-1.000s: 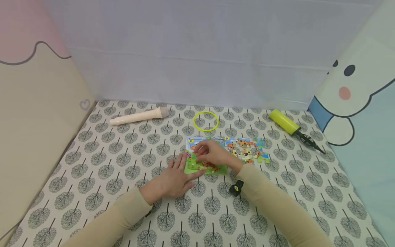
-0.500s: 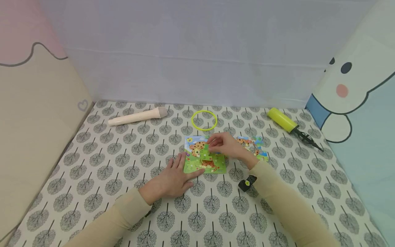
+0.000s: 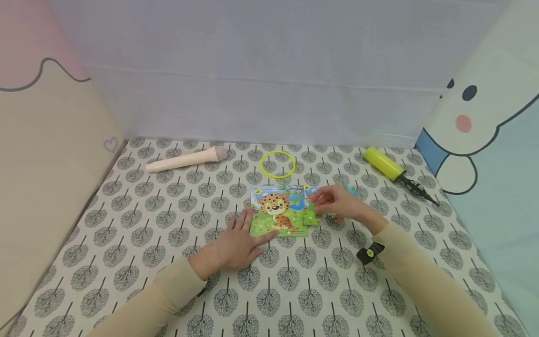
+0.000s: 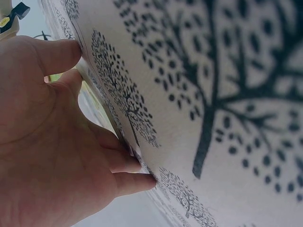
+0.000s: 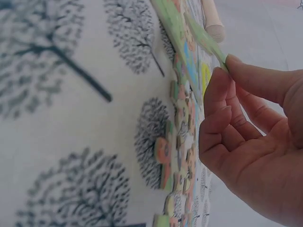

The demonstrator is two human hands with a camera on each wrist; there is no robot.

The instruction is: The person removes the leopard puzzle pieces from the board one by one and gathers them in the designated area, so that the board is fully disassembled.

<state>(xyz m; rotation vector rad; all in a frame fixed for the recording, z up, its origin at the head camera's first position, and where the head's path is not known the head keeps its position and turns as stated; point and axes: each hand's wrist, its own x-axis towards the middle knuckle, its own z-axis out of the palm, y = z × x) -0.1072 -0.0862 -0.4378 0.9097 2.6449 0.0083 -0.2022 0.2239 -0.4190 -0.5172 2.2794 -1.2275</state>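
Note:
A flat jigsaw board (image 3: pixel 261 228) with a spotted leopard cub picture on green and blue lies in the middle of the cloth. My left hand (image 3: pixel 236 243) rests at its lower left, fingers spread fairly straight, with fingertips on its edge. Right of the board, my right hand (image 3: pixel 338 203) pinches a green jigsaw piece (image 5: pixel 208 43) between thumb and fingertips; the right wrist view shows it tilted and raised above the table. Under and beside that hand, loose puzzle pieces (image 5: pixel 182 118) lie in a cluster, partly hidden by it in the head view.
A pale microphone-shaped stick (image 3: pixel 185 160) lies at the back left. Behind the board is a yellow-green ring (image 3: pixel 262 168). A yellow-green hand pump (image 3: pixel 383 164) with a black tip lies back right. Fabric walls stand behind and at both sides.
My right hand has moved right, off the board, lifting away a green jigsaw piece and uncovering the cub picture. The left hand has stayed in place.

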